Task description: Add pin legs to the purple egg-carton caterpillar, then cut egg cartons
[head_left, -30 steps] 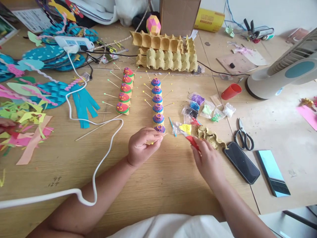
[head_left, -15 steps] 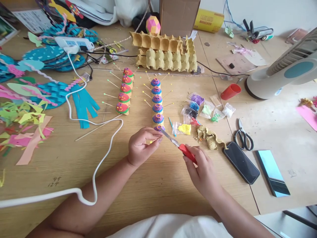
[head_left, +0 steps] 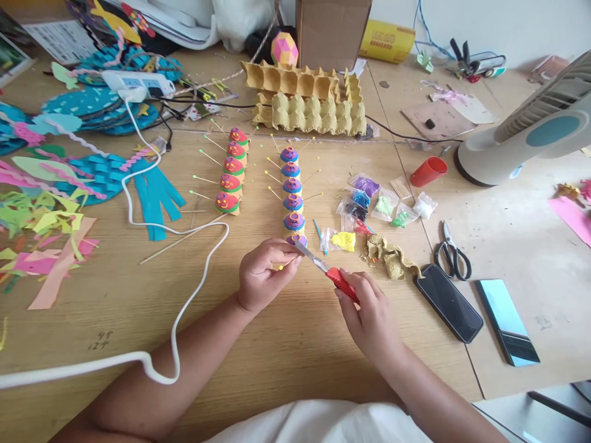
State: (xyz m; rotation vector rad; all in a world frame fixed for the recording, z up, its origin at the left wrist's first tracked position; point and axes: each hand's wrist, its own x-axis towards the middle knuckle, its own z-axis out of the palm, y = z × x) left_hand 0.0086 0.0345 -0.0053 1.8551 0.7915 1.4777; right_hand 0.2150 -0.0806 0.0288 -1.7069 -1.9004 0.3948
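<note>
Knife (head_left: 340,283) with a red handle sits in the right hand (head_left: 369,317) in the head view, the fingers and thumb closed around the grip, its blade slanting up and to the left over the bench (head_left: 286,357). The left hand (head_left: 263,274) is pinched nearly closed, thumb against fingers, with a thin stick (head_left: 281,267) caught between them — one end of the stick carries a yellow tip. The blade's end reaches the left fingertips; whether it touches the stick is too small to tell. Just beyond those fingertips runs a blue and purple caterpillar (head_left: 292,202), its nearest bump partly covered by the left hand, with yellow-tipped sticks poking out on both sides. To its left lies a red and green caterpillar (head_left: 229,183) of five bumps, green-tipped sticks standing out from it. Right of the blue and purple caterpillar are a bag of yellow clay (head_left: 344,240), a narrow blue stick (head_left: 321,237) and, farther right, a torn piece of egg carton (head_left: 392,258) that touches or overlaps the corner of a phone (head_left: 449,303) — which of the two, I cannot tell. Scissors (head_left: 455,255) lie just beside that phone, blades pointing away from the person. Farther back are a tipped red cup (head_left: 428,172), some egg cartons (head_left: 318,114) and a fan (head_left: 489,154).
</note>
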